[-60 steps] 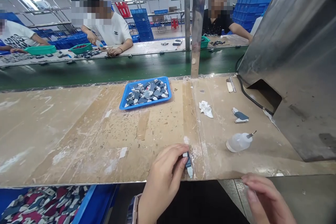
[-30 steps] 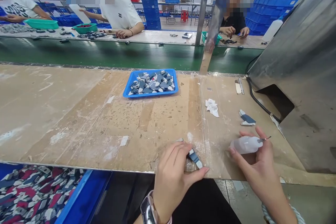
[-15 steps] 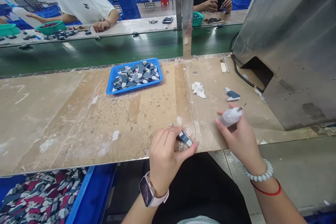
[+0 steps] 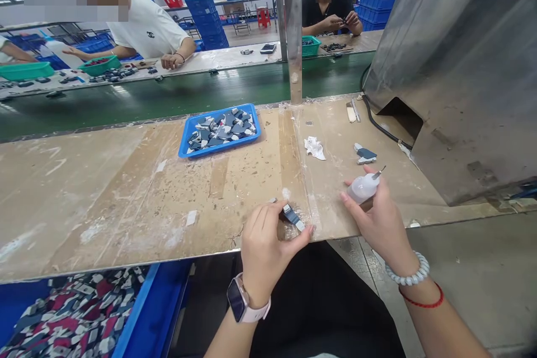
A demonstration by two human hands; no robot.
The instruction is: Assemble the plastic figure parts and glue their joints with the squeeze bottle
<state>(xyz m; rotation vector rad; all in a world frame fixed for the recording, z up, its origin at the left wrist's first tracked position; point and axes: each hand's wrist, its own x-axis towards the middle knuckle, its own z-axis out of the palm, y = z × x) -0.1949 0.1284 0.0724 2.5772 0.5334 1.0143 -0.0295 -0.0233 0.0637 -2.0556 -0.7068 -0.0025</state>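
Near the table's front edge, my left hand (image 4: 268,238) pinches a small navy and pale-grey part (image 4: 292,217) between thumb and fingers; its far end is partly hidden by the fingers. To the right, my right hand (image 4: 377,207) is wrapped round a translucent white squeeze bottle (image 4: 363,188) with a thin metal nozzle, which points up and to the right, away from the held part. Just beyond the bottle lies another navy and grey part (image 4: 366,154). A blue tray (image 4: 182,148) heaped with similar parts stands farther back on the left.
Crumpled white paper (image 4: 314,147) lies right of centre. A metal housing (image 4: 470,95) with a black cable bounds the right side. Behind the table runs a green conveyor (image 4: 188,92), with two people beyond it. A blue bin (image 4: 140,305) of navy, maroon and grey parts sits below left.
The view has tilted up slightly, so the scene sits a little lower. Both hands keep their holds on the part and the bottle, with hardly any movement.
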